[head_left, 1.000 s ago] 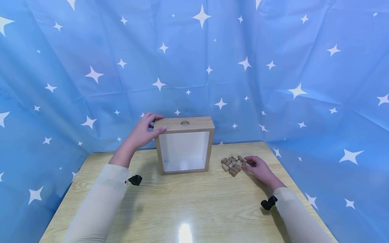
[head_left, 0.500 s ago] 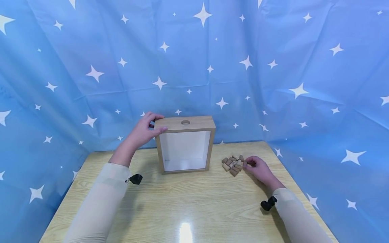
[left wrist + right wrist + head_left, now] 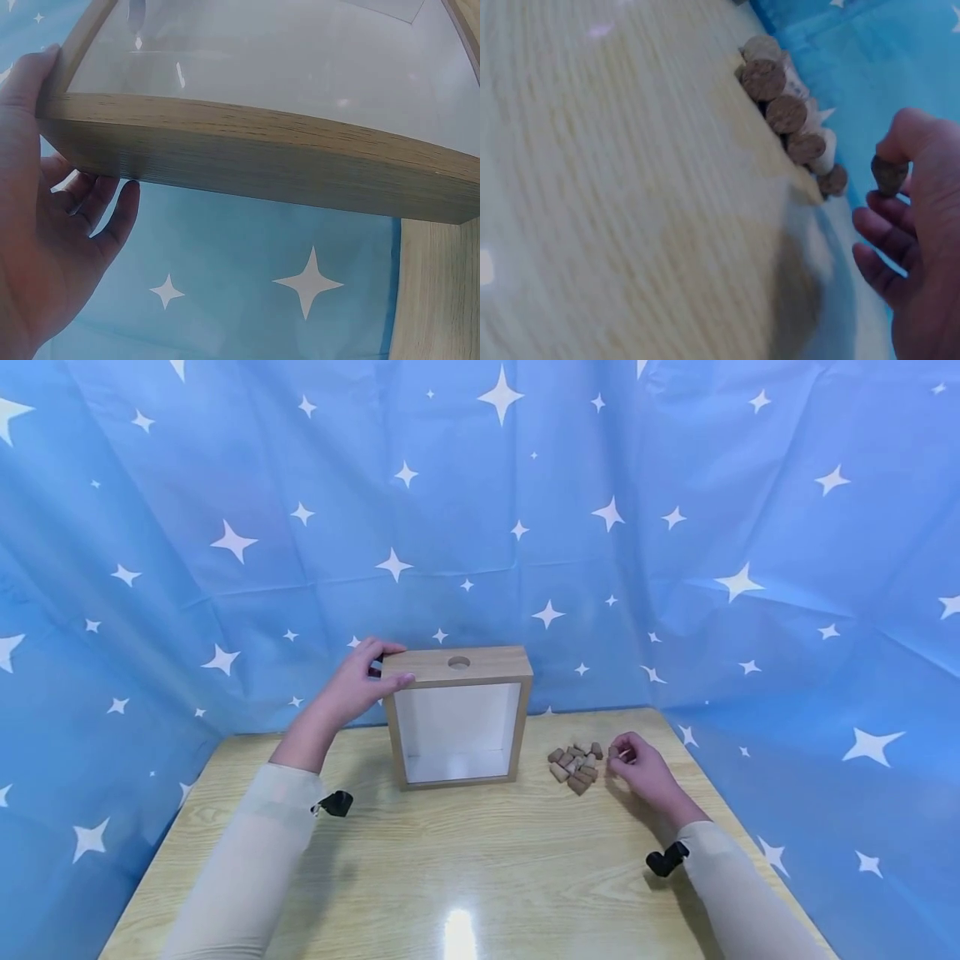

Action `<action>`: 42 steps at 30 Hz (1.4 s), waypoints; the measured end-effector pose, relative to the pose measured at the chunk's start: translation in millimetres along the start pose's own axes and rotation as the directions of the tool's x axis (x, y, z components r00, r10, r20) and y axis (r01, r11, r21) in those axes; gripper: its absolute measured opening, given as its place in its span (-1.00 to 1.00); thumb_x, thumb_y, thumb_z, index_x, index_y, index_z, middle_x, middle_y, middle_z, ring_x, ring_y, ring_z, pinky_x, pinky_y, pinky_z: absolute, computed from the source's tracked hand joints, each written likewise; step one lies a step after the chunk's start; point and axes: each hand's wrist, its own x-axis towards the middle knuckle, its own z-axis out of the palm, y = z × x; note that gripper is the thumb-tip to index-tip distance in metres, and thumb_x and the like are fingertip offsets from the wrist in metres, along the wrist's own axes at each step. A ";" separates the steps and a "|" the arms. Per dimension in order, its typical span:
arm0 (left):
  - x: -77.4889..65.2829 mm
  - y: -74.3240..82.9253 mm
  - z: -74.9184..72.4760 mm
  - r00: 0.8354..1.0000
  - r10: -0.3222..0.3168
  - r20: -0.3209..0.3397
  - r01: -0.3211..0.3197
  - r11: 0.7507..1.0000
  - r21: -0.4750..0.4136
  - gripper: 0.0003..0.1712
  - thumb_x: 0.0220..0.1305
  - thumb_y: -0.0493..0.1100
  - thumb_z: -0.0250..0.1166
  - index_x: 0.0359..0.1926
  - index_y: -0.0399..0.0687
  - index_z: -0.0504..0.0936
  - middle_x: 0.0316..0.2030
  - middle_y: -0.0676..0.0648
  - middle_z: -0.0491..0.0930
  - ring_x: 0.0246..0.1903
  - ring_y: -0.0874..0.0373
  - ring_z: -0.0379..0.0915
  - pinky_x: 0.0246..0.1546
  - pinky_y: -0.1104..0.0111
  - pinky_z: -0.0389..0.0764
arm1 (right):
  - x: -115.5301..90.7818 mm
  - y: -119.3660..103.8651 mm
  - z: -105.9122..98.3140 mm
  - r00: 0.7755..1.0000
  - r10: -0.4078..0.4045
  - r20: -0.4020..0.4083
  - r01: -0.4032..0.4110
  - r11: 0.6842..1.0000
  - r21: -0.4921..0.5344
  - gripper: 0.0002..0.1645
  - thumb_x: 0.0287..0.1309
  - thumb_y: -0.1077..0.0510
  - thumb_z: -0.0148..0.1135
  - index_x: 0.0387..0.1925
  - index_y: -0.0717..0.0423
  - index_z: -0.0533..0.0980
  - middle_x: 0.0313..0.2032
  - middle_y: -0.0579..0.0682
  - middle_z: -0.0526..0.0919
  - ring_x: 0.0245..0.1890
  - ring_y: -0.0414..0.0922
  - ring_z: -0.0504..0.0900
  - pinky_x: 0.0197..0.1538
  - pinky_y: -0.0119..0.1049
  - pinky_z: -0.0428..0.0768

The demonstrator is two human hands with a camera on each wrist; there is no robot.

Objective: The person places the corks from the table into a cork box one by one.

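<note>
A wooden box frame point(image 3: 487, 663) with a clear front, a white inside and a round hole in its top stands upright on the table. My left hand point(image 3: 351, 690) grips its upper left corner, thumb on the top near the front edge and fingers toward the back. In the left wrist view those fingers point(image 3: 124, 217) curl behind the box's side. My right hand point(image 3: 647, 774) is raised just right of a small heap of wine corks point(image 3: 577, 767). Between thumb and index finger it pinches one cork point(image 3: 889, 177), seen in the right wrist view.
The pale wood-grain table point(image 3: 450, 852) bears the box and the corks. A blue curtain with white stars point(image 3: 480, 527) hangs behind and along both sides. Dark cameras sit on both wrists, the left one point(image 3: 335, 803) beside the box's lower left.
My right hand has lifted slightly and drawn off to the right of the heap, a cork now pinched in its fingers. The left hand keeps its hold on the box.
</note>
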 end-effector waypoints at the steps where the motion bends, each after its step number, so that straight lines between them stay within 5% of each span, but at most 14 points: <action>1: -0.3 -0.1 0.1 1.000 -0.002 -0.002 0.002 1.000 0.000 -0.19 0.47 0.30 0.46 0.55 0.05 0.52 0.38 -0.09 0.43 0.29 -0.24 0.46 0.25 -0.15 0.60 | 0.8 -1.9 -0.4 1.000 -0.004 -0.007 0.004 1.000 0.003 -0.71 0.48 0.28 0.28 0.14 0.20 0.50 -0.01 0.15 0.61 -0.05 0.00 0.58 -0.03 -0.26 0.60; 16: 0.6 1.1 -2.0 1.000 -0.016 -0.009 0.016 1.000 0.014 -0.19 0.47 0.32 0.45 0.55 0.07 0.52 0.37 -0.07 0.43 0.31 -0.24 0.46 0.24 -0.15 0.60 | 20.8 -67.2 -26.1 0.984 -0.166 -0.060 0.166 0.986 0.004 -0.66 0.52 0.27 0.29 0.22 0.28 0.52 -0.06 0.20 0.65 -0.10 0.02 0.60 -0.08 -0.34 0.57; 32: 3.6 2.2 -0.1 1.000 -0.003 0.015 0.003 1.000 0.009 -0.20 0.48 0.29 0.45 0.54 0.03 0.51 0.39 -0.09 0.42 0.30 -0.24 0.46 0.26 -0.16 0.60 | 31.0 -122.5 -43.2 0.974 -0.220 -0.054 0.222 0.974 0.032 -0.57 0.55 0.30 0.23 0.33 0.36 0.46 -0.03 0.29 0.59 -0.10 0.13 0.55 -0.17 -0.37 0.54; 42: 1.9 1.0 -2.6 1.000 -0.011 0.002 0.011 1.000 0.018 -0.21 0.47 0.29 0.45 0.54 0.05 0.52 0.38 -0.08 0.42 0.30 -0.24 0.46 0.26 -0.16 0.59 | 45.4 -164.3 -45.1 0.936 -0.330 -0.126 0.336 0.942 0.027 -0.60 0.53 0.24 0.34 0.30 0.22 0.57 -0.05 0.18 0.66 -0.12 -0.02 0.57 -0.14 -0.37 0.53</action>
